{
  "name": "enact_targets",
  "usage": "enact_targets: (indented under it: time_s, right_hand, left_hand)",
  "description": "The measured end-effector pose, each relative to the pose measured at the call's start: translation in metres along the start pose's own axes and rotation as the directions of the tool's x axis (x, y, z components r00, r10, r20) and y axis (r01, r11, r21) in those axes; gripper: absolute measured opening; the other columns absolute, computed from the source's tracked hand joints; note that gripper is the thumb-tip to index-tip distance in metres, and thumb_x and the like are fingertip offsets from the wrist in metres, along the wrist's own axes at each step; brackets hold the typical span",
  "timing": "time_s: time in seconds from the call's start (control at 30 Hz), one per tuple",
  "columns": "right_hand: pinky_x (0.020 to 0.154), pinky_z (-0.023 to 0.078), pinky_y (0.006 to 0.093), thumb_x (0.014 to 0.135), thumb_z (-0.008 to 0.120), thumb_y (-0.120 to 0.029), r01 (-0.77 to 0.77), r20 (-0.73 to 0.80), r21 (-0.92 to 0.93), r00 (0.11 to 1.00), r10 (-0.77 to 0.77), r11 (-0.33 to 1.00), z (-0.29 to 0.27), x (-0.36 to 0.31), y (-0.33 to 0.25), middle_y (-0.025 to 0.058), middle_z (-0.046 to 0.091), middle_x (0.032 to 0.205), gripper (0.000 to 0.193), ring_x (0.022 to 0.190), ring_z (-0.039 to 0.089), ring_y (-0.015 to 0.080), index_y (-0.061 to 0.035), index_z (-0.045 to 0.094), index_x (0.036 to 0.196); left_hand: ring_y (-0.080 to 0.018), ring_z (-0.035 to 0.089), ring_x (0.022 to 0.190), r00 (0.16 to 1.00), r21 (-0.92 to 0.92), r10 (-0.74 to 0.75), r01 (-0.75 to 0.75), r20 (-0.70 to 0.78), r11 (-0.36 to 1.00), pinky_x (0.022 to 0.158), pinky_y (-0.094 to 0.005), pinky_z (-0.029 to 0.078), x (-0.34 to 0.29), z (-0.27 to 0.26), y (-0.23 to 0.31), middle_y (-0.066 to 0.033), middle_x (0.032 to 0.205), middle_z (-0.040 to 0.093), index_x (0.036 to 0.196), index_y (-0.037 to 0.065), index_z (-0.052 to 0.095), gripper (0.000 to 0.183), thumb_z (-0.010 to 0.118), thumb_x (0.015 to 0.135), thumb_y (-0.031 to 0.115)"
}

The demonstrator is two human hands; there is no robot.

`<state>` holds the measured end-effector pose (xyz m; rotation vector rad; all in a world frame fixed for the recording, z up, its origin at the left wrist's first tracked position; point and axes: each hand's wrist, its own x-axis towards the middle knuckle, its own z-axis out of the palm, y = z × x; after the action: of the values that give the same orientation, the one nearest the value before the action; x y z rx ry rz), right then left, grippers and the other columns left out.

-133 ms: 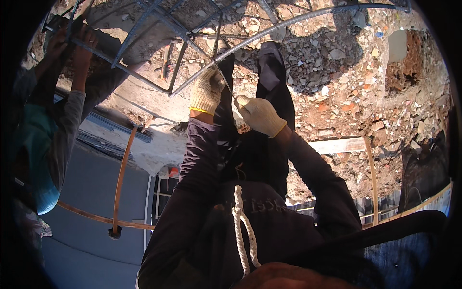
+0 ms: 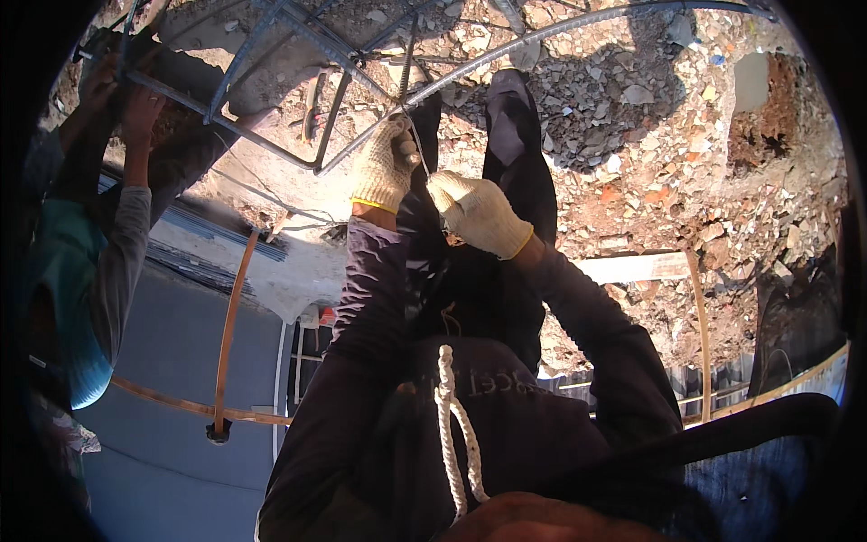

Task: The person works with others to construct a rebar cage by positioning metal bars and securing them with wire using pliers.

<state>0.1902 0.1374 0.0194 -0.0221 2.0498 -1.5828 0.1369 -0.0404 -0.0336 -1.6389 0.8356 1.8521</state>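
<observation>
Rebar (image 2: pixel 506 54) — left hand (image 2: pixel 386 167) around it

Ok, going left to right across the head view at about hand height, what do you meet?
Co-worker's grey sleeve → rebar frame → left hand → right hand → rubble

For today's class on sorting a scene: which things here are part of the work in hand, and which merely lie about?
In hand:
left hand
right hand
thin tie wire
rebar cage

Lying about:
rubble
pale plank
bent orange strip
co-worker's hand on the bars
</observation>
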Motion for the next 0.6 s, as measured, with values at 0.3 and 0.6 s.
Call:
enact_targets:
  time_s: [0.3, 0.6]
  right_hand:
    - [0.065, 0.055, 0.0424, 0.093, 0.063, -0.013, -0.176, 0.083, -0.142, 0.978, 0.189, 0.974, 0.021, -0.005, 0.013, 0.016, 0.068, 0.081, 0.016, 0.074, 0.068, 0.0345, -0.0025, 0.064, 0.106]
    - [0.059, 0.054, 0.0439, 0.098, 0.051, -0.018, 0.187, 0.271, -0.825, 0.959, 0.082, 0.533, 0.077, 0.017, 0.064, 0.0125, 0.066, 0.073, 0.015, 0.072, 0.069, 0.0293, -0.0035, 0.052, 0.103]
  left_hand:
    - [-0.0081, 0.038, 0.036, 0.955, 0.698, 0.268, -0.107, -0.125, 0.708, 0.035, -0.0249, 0.03, -0.012, 0.025, 0.014, 0.0042, 0.055, 0.049, 0.076, 0.011, 0.061, 0.026, 0.063, 0.093, 0.032]
    - [-0.0057, 0.041, 0.05, 0.99, -0.014, -0.138, 0.138, 0.005, 0.99, 0.04, -0.0219, 0.031, -0.009, 0.014, 0.004, 0.0034, 0.074, 0.053, 0.097, 0.006, 0.059, 0.021, 0.059, 0.101, 0.026]
